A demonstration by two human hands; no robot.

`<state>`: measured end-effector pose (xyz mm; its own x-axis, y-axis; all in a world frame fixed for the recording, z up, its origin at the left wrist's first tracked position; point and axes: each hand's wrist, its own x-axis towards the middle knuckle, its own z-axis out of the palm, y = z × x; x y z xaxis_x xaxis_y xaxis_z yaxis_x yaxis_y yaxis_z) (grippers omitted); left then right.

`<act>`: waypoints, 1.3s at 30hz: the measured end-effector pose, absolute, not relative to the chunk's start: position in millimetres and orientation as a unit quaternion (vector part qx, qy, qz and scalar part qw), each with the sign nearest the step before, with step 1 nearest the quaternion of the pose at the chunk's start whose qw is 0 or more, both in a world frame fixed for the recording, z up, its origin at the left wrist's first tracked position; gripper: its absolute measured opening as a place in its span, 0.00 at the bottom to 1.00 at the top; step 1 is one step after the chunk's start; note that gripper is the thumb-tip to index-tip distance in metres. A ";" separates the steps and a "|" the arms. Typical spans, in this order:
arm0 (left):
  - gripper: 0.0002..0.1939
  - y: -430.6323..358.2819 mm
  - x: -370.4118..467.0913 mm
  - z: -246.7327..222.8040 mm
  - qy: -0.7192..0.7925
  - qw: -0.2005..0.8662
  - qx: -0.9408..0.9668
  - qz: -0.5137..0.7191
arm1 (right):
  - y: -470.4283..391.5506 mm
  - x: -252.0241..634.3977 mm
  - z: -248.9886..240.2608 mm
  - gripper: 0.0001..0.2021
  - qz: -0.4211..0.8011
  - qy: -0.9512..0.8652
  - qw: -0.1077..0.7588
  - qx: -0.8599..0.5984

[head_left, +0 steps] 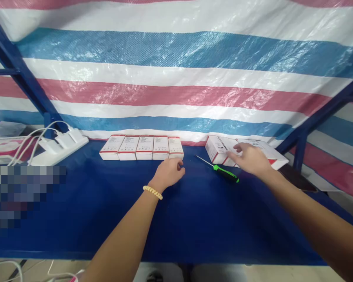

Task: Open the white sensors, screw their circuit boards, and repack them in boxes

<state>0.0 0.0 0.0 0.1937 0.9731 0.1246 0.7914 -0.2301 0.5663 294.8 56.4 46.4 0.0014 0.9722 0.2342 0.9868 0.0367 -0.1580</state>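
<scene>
My left hand, with a yellow coiled band at the wrist, is loosely closed and appears to hold nothing. It is just in front of the rightmost box in a row of several small white boxes with red edges. On the right, my right hand reaches over a second group of white boxes, thumb and fingers apart. Its fingertips are close to a box there; whether they touch it I cannot tell. Between the hands lies a screwdriver with a green and black handle, its tip towards the upper left.
A white power strip with plugged-in chargers and cables sits at the left rear, beside a pink and white box. Behind the blue table hangs a striped plastic sheet. A dark flat object lies at the right.
</scene>
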 end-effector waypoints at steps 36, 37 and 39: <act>0.41 -20.1 26.9 0.0 0.552 0.140 0.601 0.561 | -16.3 189.7 -31.5 0.45 0.292 -0.773 0.484 -0.288; 0.39 -19.6 22.5 1.8 0.556 0.112 0.623 0.539 | -12.9 195.1 -29.2 0.42 0.305 -0.773 0.484 -0.275; 0.40 -18.1 13.7 5.2 0.545 0.045 0.681 0.486 | -3.2 205.9 -23.8 0.35 0.336 -0.734 0.514 -0.289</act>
